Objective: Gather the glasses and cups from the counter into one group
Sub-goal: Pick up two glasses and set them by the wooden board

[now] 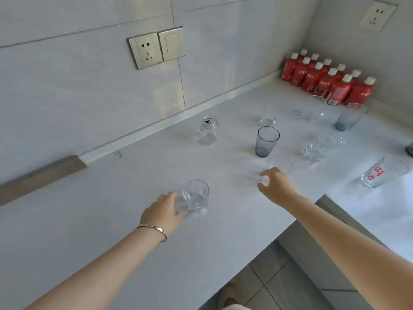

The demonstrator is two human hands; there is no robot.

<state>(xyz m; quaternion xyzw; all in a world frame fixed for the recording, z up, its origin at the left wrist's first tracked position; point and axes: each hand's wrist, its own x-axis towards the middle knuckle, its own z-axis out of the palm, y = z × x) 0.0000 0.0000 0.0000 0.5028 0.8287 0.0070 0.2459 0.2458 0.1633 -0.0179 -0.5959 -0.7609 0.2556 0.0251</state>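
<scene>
Left hand [162, 212], fingers curled round a tumbler [196, 195]; right hand [276, 185], fingers wrapped round a glass [281, 167], both on the bench [107, 220].

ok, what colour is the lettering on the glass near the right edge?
Red, on the otherwise clear printed glass; head view shows it.
</scene>
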